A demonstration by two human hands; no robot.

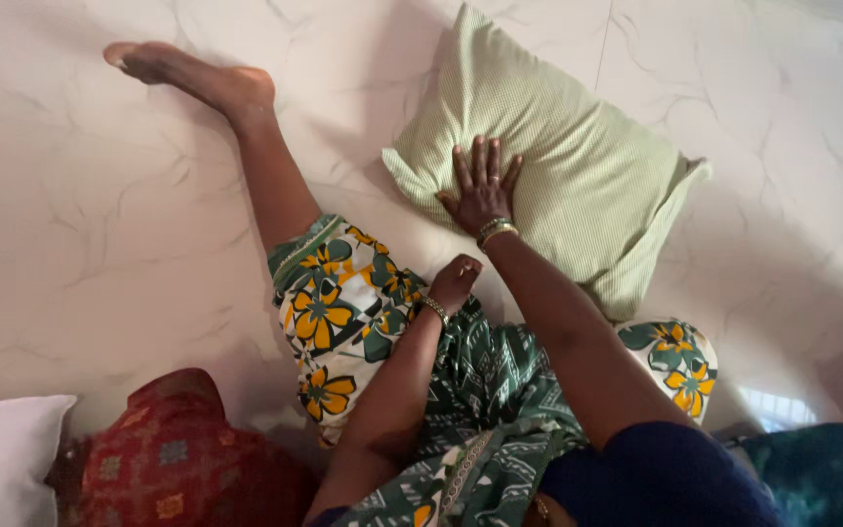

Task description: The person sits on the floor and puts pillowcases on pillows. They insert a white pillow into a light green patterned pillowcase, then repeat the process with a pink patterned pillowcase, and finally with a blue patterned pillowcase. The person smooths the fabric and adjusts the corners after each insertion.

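Note:
A pale green checked pillow (578,166) lies on the white marble floor (100,224) in front of me. My right hand (481,188) rests flat on its near left part, palm down, fingers spread, a bangle at the wrist. My left hand (455,280) is curled into a fist just below the pillow's lower edge, resting on my lap over the green and yellow flowered cloth (343,312). I cannot see anything inside that fist. My bare leg stretches to the upper left, ending in my foot (187,73).
A red patterned cushion (178,459) and a white pillow (2,459) lie at the lower left. A dark teal cloth (822,468) sits at the lower right. Marble floor tiles surround the green pillow.

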